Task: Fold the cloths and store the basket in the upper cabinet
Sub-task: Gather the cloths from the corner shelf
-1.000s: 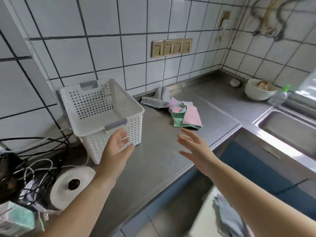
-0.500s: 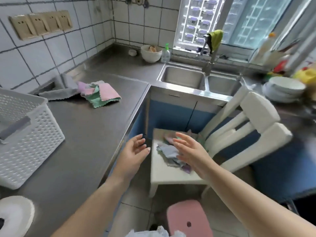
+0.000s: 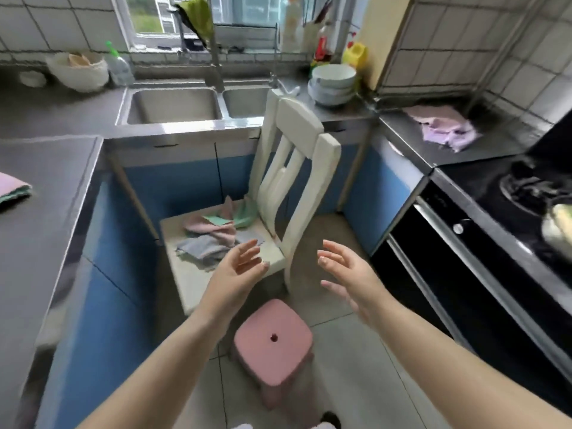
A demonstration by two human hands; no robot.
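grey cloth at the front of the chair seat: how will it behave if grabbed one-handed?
The grey cloth is probably floppy: it lies crumpled in soft folds on the chair seat. Likely light, so it should drape from any pinch. It overlaps the pink cloth, so a loose grab may drag that along.

Your left hand [image 3: 240, 267] and right hand [image 3: 346, 270] hover empty, fingers relaxed, above the cloths [image 3: 213, 236] piled on the white chair [image 3: 272, 258], beside a pink stool [image 3: 272, 342].
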